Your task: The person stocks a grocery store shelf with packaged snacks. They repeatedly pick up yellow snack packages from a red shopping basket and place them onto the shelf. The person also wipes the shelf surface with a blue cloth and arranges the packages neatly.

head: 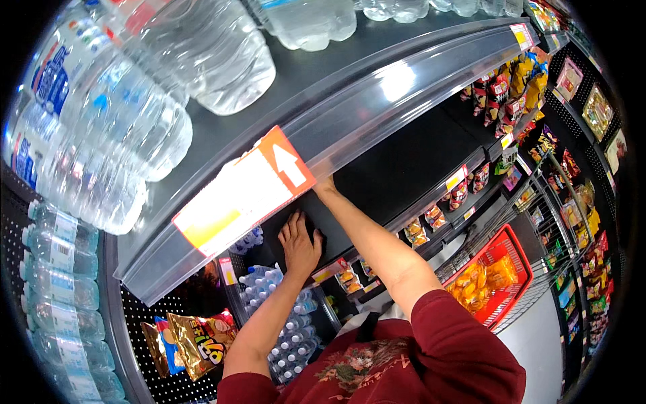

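My left hand (300, 243) lies palm down on a black shelf board (419, 156), its fingers a little apart and nothing in it. My right hand (324, 185) reaches in under the shelf above. The front lip (348, 121) of that shelf and a large orange and white price card (285, 156) with an arrow cover its fingers, so what it touches is hidden. Large clear water bottles (222, 65) stand on the upper shelf, over both hands. Below my left hand are packs of small water bottles (292, 348) with white caps.
To the right stands a wire shopping cart (550, 212) with a red basket (525, 262) holding orange-yellow packages (482, 283). Snack bags (504, 96) fill shelves at the far right. Gold snack bags (197, 343) hang on a perforated panel at lower left, near stacked bottles (65, 283).
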### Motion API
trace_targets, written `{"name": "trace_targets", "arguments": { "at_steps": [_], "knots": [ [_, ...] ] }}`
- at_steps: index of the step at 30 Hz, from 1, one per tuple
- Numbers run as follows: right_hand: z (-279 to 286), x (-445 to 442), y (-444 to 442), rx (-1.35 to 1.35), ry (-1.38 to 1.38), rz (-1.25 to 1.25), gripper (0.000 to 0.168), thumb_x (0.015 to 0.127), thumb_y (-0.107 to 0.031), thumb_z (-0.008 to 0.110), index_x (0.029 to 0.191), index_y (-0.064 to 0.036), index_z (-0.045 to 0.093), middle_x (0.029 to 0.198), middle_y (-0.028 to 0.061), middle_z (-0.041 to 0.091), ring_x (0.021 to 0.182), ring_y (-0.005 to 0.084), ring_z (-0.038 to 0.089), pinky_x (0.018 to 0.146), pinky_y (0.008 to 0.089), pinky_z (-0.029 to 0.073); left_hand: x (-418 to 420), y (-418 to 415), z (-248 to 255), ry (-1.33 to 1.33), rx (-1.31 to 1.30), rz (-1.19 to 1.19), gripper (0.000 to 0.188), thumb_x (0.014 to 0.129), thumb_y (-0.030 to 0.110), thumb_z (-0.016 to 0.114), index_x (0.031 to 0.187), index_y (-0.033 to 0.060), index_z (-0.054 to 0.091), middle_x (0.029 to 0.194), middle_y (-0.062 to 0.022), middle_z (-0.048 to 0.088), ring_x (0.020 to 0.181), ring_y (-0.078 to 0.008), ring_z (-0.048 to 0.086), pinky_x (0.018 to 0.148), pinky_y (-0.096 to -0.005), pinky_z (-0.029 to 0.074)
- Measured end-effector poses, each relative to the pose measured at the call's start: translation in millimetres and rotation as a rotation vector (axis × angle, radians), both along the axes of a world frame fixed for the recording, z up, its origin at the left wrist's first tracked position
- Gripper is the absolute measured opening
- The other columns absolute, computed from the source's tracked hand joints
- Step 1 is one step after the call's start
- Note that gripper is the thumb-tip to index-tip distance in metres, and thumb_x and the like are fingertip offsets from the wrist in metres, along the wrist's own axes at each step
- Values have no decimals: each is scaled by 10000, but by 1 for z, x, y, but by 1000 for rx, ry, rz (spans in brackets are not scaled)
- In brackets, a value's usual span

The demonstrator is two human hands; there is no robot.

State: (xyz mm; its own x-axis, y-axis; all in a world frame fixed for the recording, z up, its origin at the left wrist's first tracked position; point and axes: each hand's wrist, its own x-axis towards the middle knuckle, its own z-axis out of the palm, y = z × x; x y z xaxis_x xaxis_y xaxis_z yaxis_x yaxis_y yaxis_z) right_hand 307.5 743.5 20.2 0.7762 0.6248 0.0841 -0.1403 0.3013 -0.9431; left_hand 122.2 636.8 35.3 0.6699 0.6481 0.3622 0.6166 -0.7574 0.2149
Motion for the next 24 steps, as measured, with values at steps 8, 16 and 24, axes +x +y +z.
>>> {"name": "trace_targets", "arguments": {
  "at_steps": [8,16,24],
  "knots": [
    [18,-52,10,-32,126,117,382,823,-99,789,1127,50,611,924,155,689,762,238,704,563,369,597,3,9,-23,5,13,-51,570,907,279,604,1372,-26,479,1450,-206,446,1329,-388,401,1114,-517,273],
    [48,-88,19,-137,252,321,327,880,-88,718,1166,35,619,1007,171,695,812,263,712,593,405,618,4,7,-22,-32,-3,-139,669,887,390,615,1412,0,472,1456,-216,453,1354,-397,369,1119,-543,232],
    [-8,-121,36,-152,502,305,373,903,-48,693,1233,70,568,1119,216,672,892,346,711,636,476,645,9,5,-21,-148,-2,-78,587,948,268,597,1433,-24,439,1468,-203,449,1375,-378,392,1177,-453,262]
  ]
}}
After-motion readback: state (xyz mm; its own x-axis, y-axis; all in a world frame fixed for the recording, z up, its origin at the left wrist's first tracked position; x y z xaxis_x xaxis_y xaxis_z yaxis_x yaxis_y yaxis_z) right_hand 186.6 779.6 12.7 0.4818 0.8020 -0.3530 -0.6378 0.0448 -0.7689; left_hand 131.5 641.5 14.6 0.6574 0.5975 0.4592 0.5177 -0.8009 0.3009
